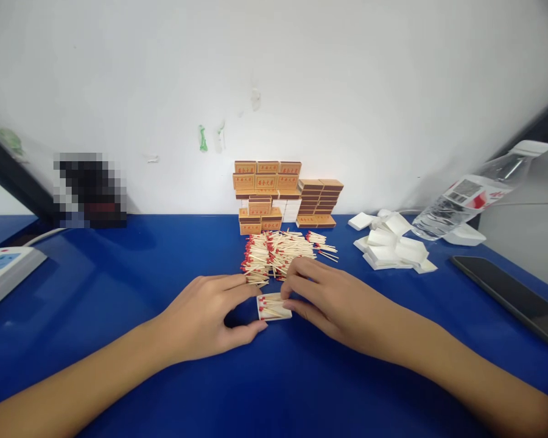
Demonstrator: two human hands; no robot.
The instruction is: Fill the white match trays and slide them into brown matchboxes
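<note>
A small white matchbox tray [274, 316] lies on the blue table, with a few red-tipped matches [273, 299] inside. My left hand [210, 313] steadies its left end, thumb at the near corner and index finger at the far one. Over the tray's right end, my right hand [326, 298] is closed in a pinch on matches; the fingers hide part of them. Just beyond both hands spreads a large heap of loose matches [278, 252], with a few strays at its right.
Stacked orange matchboxes [265, 182] stand behind the heap against the wall. At right are a pile of empty white trays [395, 246], a tilted water bottle [472, 194] and a black phone [511, 298]. A power strip [11, 274] sits at far left.
</note>
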